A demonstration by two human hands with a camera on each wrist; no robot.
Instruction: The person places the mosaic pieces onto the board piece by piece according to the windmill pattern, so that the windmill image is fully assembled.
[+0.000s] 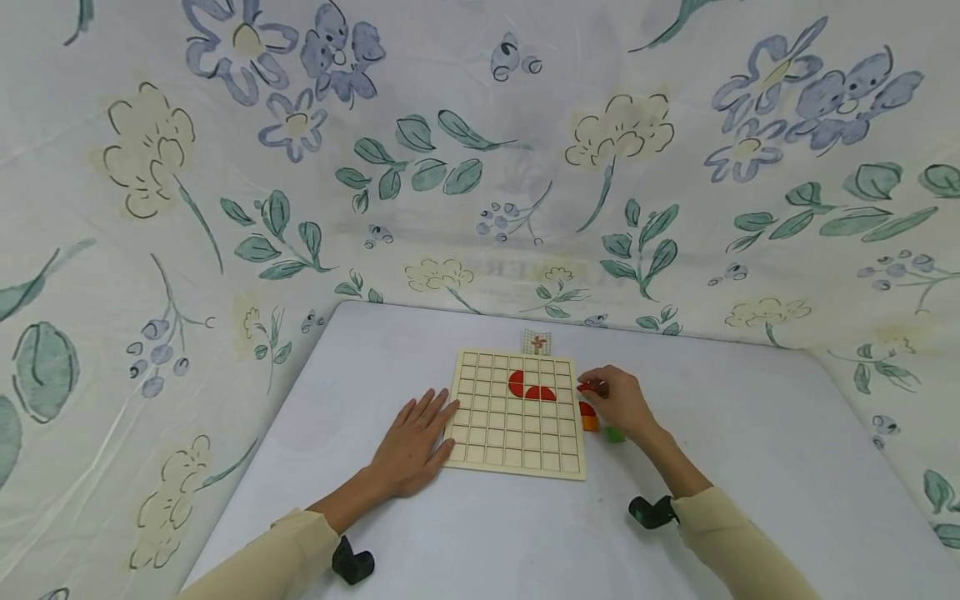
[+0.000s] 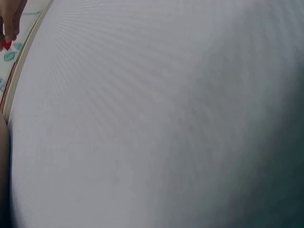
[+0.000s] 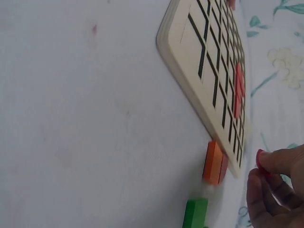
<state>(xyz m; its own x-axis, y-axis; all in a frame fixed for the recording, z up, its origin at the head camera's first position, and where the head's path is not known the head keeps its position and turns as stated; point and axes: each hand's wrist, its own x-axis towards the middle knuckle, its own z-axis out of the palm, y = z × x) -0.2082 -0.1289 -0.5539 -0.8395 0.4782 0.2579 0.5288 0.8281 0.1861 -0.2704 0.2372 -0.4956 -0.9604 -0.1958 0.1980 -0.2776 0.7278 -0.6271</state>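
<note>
A pale wooden grid board (image 1: 487, 454) lies on the white table. Several red rounded pieces (image 1: 516, 384) sit in its squares near the upper middle. My left hand (image 1: 412, 446) lies flat with fingers spread, fingertips touching the board's left edge. Just off the board's right edge, my right hand (image 1: 618, 402) pinches a small red piece (image 3: 259, 158) between thumb and fingers; the fingers partly hide its shape. Below that hand, beside the board, are a red piece (image 1: 587, 409), an orange block (image 1: 590, 423) and a green block (image 1: 614, 435).
A small card with a red pinwheel-like figure (image 1: 537, 342) lies behind the board's far edge. Flowered cloth (image 1: 525, 183) hangs along the back of the table (image 1: 750, 450). Black wrist devices (image 1: 651, 512) are at both sleeves.
</note>
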